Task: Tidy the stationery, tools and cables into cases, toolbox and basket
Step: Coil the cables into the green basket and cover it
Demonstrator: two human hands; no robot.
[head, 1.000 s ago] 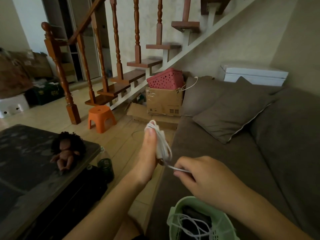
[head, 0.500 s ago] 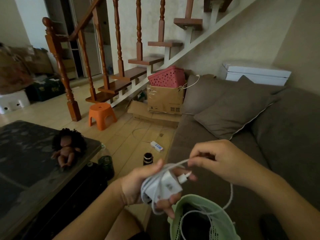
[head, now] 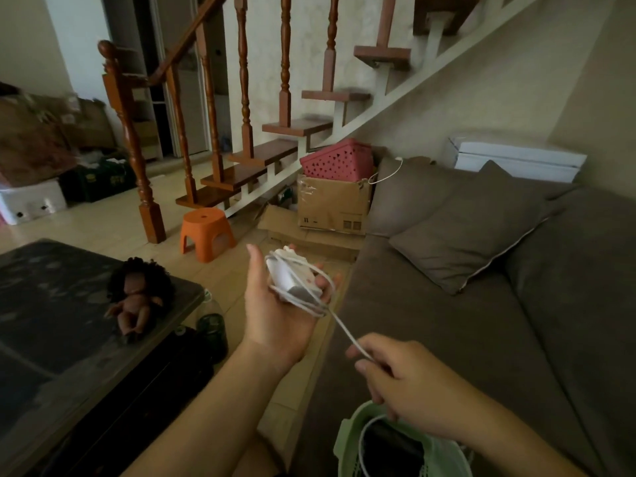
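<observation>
Cradling the white charger (head: 292,277) at frame centre, the left hand (head: 275,315) curls its fingers beneath it; the cable (head: 344,330) runs taut down-right to the right hand (head: 406,376), which pinches it just above the green basket (head: 347,438), bottom right

**Clearance Between Hands, Sofa and Table**

A white cable (head: 344,329), taut from the charger (head: 292,273) in the left hand (head: 275,315) to the pinching right hand (head: 413,383), bars the gap between them. It drops into the green basket (head: 344,442), crowding its mouth. The sofa seat (head: 430,321) ahead lies open up to the cushion (head: 475,232). Leftward, the dark table (head: 51,304) bounds a narrow floor strip (head: 227,270).
</observation>
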